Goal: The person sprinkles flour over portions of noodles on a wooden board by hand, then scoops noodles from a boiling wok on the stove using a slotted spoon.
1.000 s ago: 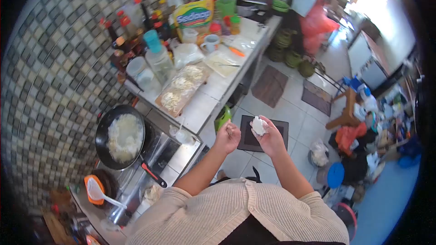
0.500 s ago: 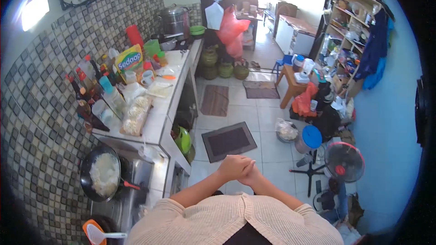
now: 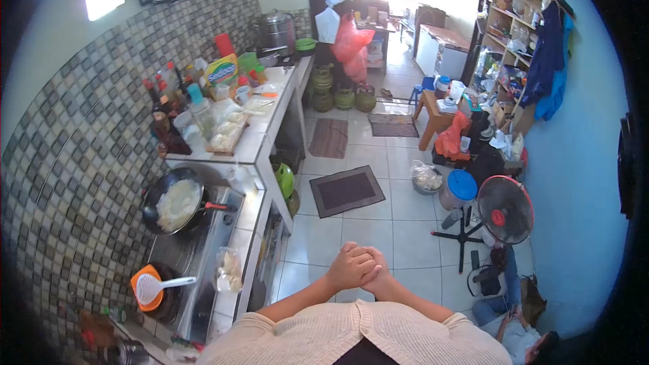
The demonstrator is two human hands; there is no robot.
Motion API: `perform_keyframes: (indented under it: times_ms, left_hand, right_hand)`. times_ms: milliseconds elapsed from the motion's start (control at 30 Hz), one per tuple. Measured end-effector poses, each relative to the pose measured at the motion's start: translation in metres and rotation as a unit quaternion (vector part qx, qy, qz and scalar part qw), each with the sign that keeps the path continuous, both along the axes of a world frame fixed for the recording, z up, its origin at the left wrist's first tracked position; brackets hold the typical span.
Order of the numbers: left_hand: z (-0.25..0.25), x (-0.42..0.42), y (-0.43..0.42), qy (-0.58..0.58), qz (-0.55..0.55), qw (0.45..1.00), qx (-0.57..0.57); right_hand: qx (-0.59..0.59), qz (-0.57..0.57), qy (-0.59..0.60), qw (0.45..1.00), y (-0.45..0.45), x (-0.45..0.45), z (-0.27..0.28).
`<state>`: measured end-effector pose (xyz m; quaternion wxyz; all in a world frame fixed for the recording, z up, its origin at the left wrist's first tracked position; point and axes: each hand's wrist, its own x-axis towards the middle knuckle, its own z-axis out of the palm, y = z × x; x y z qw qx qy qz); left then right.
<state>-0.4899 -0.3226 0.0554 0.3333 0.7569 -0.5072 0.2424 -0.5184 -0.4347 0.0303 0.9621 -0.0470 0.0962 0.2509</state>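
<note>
My left hand point(image 3: 350, 265) and my right hand point(image 3: 376, 269) are clasped together in front of my body, above the tiled floor. Their fingers are wrapped round each other, and whatever lies between the palms is hidden. To the left, a black pan point(image 3: 177, 201) with pale, frothy food in it sits on the stove point(image 3: 196, 260). A white slotted ladle point(image 3: 152, 288) rests on an orange holder point(image 3: 146, 272). On the counter, a wooden board point(image 3: 228, 132) carries several whitish pieces.
A plastic bag of pale food point(image 3: 228, 272) lies beside the stove. Bottles point(image 3: 162, 136) line the tiled wall. On the right are a fan point(image 3: 505, 209), a blue-lidded bucket point(image 3: 461, 185) and a seated person point(image 3: 517, 338). A dark mat point(image 3: 347, 191) lies ahead.
My hands were apart a second ago, the right one holding a white piece; they came together and remain clasped. The view has tilted up and turned, bringing the seated person into sight.
</note>
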Motion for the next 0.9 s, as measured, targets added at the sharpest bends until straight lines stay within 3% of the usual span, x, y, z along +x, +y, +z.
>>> perform_keyframes:
  times_ms: [133,400,567,633,700,767,900]
  left_hand:
    - [-0.003,-0.052,0.046,0.003,0.035,0.999,0.004]
    - [-0.001,-0.179,0.139,-0.019,0.088,0.996,-0.012]
    - [-0.020,-0.267,0.183,0.010,0.075,0.997,0.005]
    - [-0.030,-0.298,0.193,0.032,0.064,0.997,0.015]
    - [-0.035,-0.322,0.199,0.035,0.044,0.998,0.021]
    - [-0.035,-0.341,0.196,0.037,0.026,0.999,0.021]
    - [-0.034,-0.370,0.180,0.034,-0.039,0.997,0.051]
  right_hand:
    - [-0.124,0.017,-0.045,0.991,0.034,-0.046,-0.005]
    - [-0.076,0.031,0.034,0.996,0.127,-0.173,-0.021]
    - [0.008,0.004,0.025,1.000,0.178,-0.267,-0.038]
    - [-0.082,-0.011,0.058,0.995,0.191,-0.299,-0.048]
    - [-0.042,-0.028,0.012,0.999,0.196,-0.329,-0.055]
    - [-0.111,-0.058,0.062,0.990,0.198,-0.354,-0.040]
    - [-0.078,-0.111,0.127,0.983,0.198,-0.393,-0.044]
